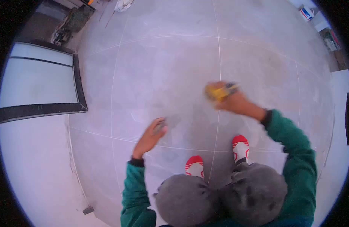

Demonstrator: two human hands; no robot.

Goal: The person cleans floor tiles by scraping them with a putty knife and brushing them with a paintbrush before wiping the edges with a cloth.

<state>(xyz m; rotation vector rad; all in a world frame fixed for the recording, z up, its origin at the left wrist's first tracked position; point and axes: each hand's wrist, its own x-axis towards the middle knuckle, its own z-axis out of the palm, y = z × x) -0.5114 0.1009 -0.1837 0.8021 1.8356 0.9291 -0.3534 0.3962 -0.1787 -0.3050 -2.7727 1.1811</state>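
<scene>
My right hand point(235, 103) is wrapped round a yellow and black hand-sized tool point(219, 93), blurred by motion, held out over the floor right of the middle. My left hand point(148, 138) is lower and to the left, its fingers and thumb curled towards each other with a small dark thing point(160, 125) between them that I cannot make out. Both hands are apart from each other, in front of my bent knees. Grey floor tiles point(174, 75) with pale joint lines lie under them.
My feet in red and white socks point(195, 165) rest on the tiles below the hands. A black-framed glass panel point(42, 81) stands at the left beside a white wall point(34, 162). Dark clutter point(68, 26) lies at the upper left; boxes and containers point(329, 39) line the upper right edge.
</scene>
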